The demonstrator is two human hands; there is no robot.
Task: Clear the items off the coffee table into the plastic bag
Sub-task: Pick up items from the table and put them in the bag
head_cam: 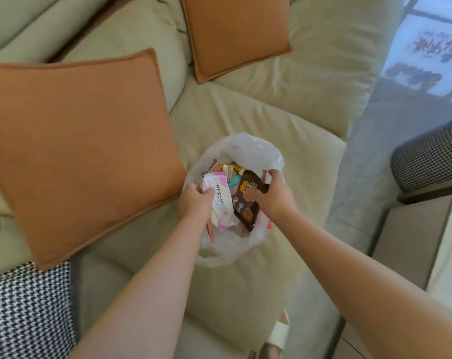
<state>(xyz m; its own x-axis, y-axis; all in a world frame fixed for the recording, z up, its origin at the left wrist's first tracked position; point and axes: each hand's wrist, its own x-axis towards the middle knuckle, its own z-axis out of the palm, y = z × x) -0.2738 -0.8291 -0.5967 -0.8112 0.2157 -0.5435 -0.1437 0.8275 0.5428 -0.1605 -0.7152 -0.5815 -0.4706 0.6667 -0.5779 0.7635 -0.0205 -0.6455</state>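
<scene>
My left hand (195, 200) pinches the pink packet (219, 200); my right hand (274, 195) grips the brown pouch (248, 200). I should push both deep into the plastic bag (248, 149) (its mouth sags) before letting go.

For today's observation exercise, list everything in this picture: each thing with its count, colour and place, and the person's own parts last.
plastic bag: one, translucent white, open on the sofa seat.
white and pink packet: one, printed BERLIN, at the bag's mouth.
brown snack packet: one, in the bag's mouth.
small packets: several, pastel, inside the bag.
sofa: one, pale green.
cushions: two, orange, on the sofa.
sandal: one, white, bottom edge.
left hand: grips the white and pink packet.
right hand: grips the brown snack packet.
</scene>
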